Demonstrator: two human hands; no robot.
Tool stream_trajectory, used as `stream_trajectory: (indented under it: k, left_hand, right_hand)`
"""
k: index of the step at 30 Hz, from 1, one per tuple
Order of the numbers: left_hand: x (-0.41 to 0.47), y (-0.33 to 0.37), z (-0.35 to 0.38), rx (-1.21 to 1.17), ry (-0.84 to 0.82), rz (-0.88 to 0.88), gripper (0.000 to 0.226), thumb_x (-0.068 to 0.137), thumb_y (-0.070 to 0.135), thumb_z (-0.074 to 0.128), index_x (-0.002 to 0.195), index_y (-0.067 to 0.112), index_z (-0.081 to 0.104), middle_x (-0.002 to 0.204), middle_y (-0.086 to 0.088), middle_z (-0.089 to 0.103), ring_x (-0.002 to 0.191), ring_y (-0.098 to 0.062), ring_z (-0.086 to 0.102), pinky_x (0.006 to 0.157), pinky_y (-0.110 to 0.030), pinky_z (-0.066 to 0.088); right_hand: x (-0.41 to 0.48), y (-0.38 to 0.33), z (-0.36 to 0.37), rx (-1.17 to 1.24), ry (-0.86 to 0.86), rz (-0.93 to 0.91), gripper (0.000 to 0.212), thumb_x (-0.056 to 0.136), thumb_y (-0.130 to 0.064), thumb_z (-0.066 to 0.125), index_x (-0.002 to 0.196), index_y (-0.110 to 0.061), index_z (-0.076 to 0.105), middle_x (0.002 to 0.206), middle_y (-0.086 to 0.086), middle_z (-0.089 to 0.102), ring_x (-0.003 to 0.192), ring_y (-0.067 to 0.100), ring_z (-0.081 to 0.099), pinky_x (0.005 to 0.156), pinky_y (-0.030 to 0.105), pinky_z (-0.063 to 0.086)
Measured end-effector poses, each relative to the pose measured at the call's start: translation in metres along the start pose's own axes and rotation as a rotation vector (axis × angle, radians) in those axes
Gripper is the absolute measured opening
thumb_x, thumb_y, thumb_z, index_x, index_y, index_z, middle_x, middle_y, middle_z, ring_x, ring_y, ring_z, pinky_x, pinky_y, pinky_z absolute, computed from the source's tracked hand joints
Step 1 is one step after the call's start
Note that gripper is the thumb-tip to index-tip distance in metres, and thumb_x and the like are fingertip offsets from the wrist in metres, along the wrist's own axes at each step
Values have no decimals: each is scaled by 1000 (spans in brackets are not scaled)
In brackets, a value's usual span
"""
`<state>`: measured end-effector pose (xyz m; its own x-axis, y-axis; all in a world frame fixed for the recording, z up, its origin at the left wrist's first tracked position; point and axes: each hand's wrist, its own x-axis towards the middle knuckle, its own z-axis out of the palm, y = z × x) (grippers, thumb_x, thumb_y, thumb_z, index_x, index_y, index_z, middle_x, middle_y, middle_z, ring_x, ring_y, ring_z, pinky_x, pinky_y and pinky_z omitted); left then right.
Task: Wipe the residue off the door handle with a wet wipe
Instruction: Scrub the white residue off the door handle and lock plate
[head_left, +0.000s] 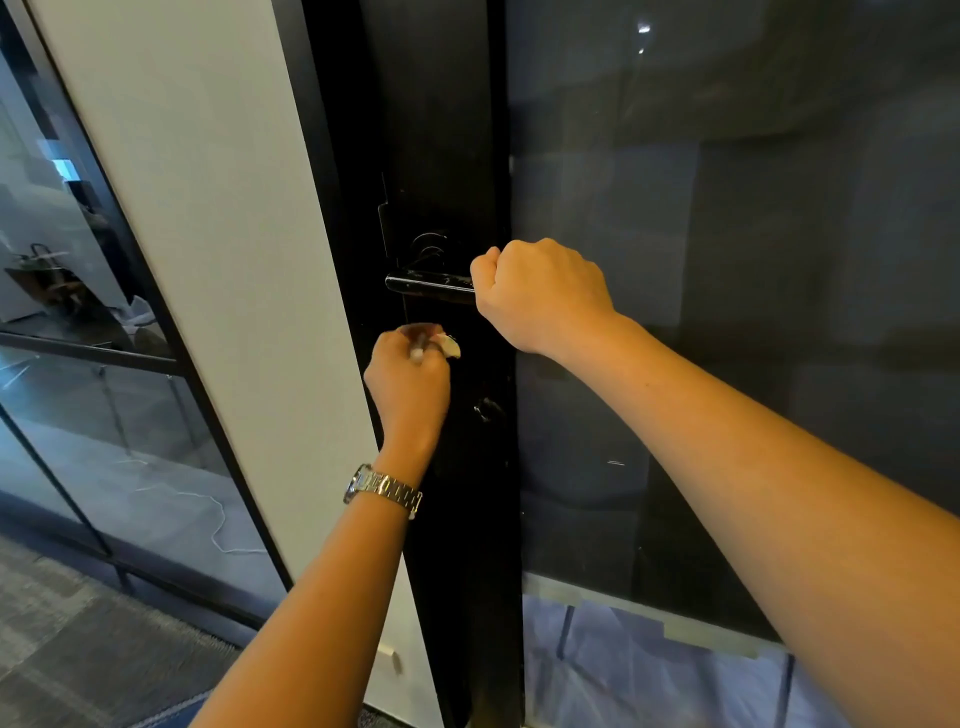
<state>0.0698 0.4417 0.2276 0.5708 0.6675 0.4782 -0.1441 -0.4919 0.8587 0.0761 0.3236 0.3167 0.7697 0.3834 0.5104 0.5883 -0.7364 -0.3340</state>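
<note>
**A:** Black lever, black door stile, centre of the frame. The door handle (428, 286) juts out horizontally, and pale flecks of residue (452, 285) show along its top.

**B:** And the right hand (540, 293) is fisted around the handle's right end, fingers curled fully closed on it, pinning it steady.

**A:** Just below, the left hand (408, 376) sits under the lever, not touching it. Fingers are bunched shut on a crumpled wet wipe (447, 345), only a small pale tuft poking out at the top. Silver watch (382, 488) on that wrist.

**B:** So no contact yet between wipe and handle, I'd say. What's the danger?

**A:** Two things, in my view. That right fist covers a good stretch of the lever, so any residue beneath it gets missed unless the grip shifts. And leaning on the lever could press it down and swing the door away mid-wipe.

**B:** Also the wipe is balled tight; little cloth exposed, so it may smear the flecks rather than lift them.

**A:** Agreed. The glass panel (727, 312) at right could catch stray smudges too.
</note>
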Motion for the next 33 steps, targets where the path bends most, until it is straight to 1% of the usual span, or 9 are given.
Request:
stream_trajectory:
  k: [3, 5, 10, 13, 17, 21, 24, 28, 33]
  left_hand:
    - [3, 6, -1, 161, -97, 184, 19, 85, 2, 54, 95, 7, 70, 110, 2, 54, 86, -1, 50, 72, 6, 34]
    - [4, 2, -3, 210, -143, 247, 20, 85, 3, 57, 100, 8, 69, 117, -1, 54, 97, -3, 46, 80, 0, 34]
    - [8, -6, -6, 129, -65, 134, 28, 83, 6, 59, 110, 8, 63, 112, -7, 60, 89, -8, 54, 70, -5, 44]
    - [4, -6, -2, 277, -71, 242, 27, 85, -2, 50, 107, 3, 65, 115, -11, 59, 83, -6, 52, 64, 2, 39]
    - [0, -15, -3, 454, -336, 714, 15, 76, -7, 60, 81, 1, 71, 103, -15, 68, 107, -28, 60, 100, -40, 44]
    - [-2, -37, -5, 768, -479, 1007, 25, 45, -8, 80, 66, 1, 71, 84, -16, 73, 90, -34, 67, 97, -43, 26]
    - [-3, -52, -17, 775, -452, 936, 29, 46, -10, 82, 69, 6, 72, 80, -10, 73, 84, -30, 68, 94, -38, 33]
    - [-9, -58, -32, 472, -324, 882, 12, 78, 6, 61, 84, 8, 71, 87, -7, 69, 84, -14, 59, 81, -20, 50]
    - [-3, -13, -32, 91, 52, 440, 14, 85, 8, 62, 98, 5, 57, 94, 0, 54, 77, -2, 50, 70, 2, 38]
  right_hand:
    - [0, 0, 0, 4, 0, 0, 49, 100, -27, 29, 53, -15, 35, 57, 0, 39, 50, 13, 34, 45, 26, 21]
    - [0, 0, 0, 5, 1, -1, 49, 100, -27, 29, 53, -15, 35, 56, 0, 40, 50, 13, 35, 45, 26, 21]
    - [0, -1, -1, -2, 2, 4, 49, 100, -27, 28, 53, -15, 35, 57, 0, 40, 50, 13, 34, 45, 26, 21]
    - [0, -1, -1, -2, 3, 0, 49, 100, -27, 29, 53, -16, 34, 57, 0, 39, 50, 13, 34, 45, 26, 20]
    - [0, -1, -1, -4, 3, 13, 48, 100, -27, 28, 54, -16, 34, 58, 0, 39, 51, 13, 34, 45, 25, 22]
    - [0, -1, 0, -12, 11, 11, 49, 101, -29, 27, 54, -17, 35, 58, 0, 40, 51, 13, 36, 45, 25, 23]
    - [1, -1, 0, -10, 1, 8, 48, 101, -28, 27, 55, -17, 34, 58, 0, 40, 52, 13, 36, 46, 24, 23]
    - [2, -2, 0, 1, -11, 8, 48, 100, -27, 28, 54, -17, 34, 58, 0, 40, 52, 13, 36, 46, 25, 24]
    - [0, -2, -1, 7, -7, 16, 48, 100, -25, 29, 52, -15, 34, 56, 1, 40, 51, 15, 35, 47, 26, 24]
